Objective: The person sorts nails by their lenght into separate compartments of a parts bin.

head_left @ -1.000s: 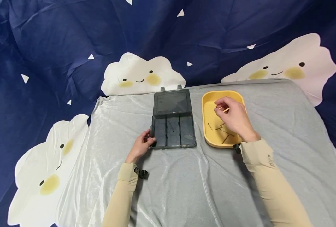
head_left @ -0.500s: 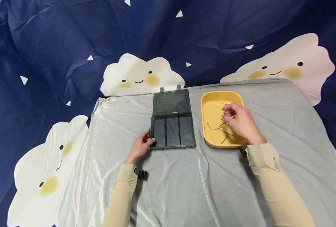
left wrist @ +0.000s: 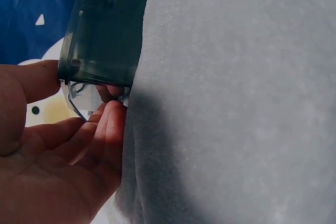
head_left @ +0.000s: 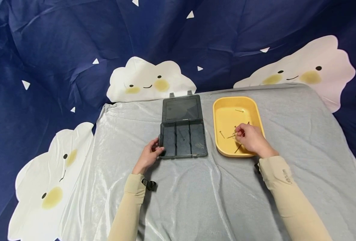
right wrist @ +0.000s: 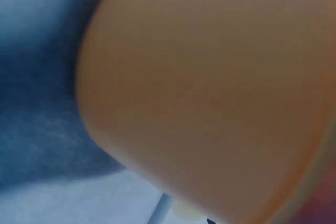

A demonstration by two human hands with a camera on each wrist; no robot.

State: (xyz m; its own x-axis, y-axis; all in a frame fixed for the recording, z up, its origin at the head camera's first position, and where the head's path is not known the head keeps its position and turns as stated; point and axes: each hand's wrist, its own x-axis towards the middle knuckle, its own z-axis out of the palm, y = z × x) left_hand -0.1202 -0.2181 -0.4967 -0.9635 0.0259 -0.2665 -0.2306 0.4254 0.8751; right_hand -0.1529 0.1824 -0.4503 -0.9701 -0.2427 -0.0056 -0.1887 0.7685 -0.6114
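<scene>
A dark see-through plastic compartment box point(head_left: 198, 139) lies with its lid point(head_left: 182, 108) folded back. Of its three long compartments, the middle one holds a screw point(head_left: 182, 134). My left hand point(head_left: 149, 154) holds the box's left side, thumb at the rim and fingers beside a clear latch point(left wrist: 84, 95). To the right, my right hand point(head_left: 251, 138) is down in a yellow tray point(head_left: 218, 115), thumb and index finger pinching the end of a thin brass-coloured screw point(head_left: 230, 136). Several more screws lie around it, some partly hidden by the hand.
Another screw point(head_left: 239, 110) lies toward the tray's far end. The tray's wall point(right wrist: 199, 87) fills most of the right wrist view. Grey cloth point(head_left: 184, 201) covers the table, and a blue curtain point(head_left: 226, 40) with cloud prints hangs behind it.
My right hand first drew back toward the near right inside the tray, then lowered onto a screw, and its fingers closed together. The left hand and the box have stayed in place.
</scene>
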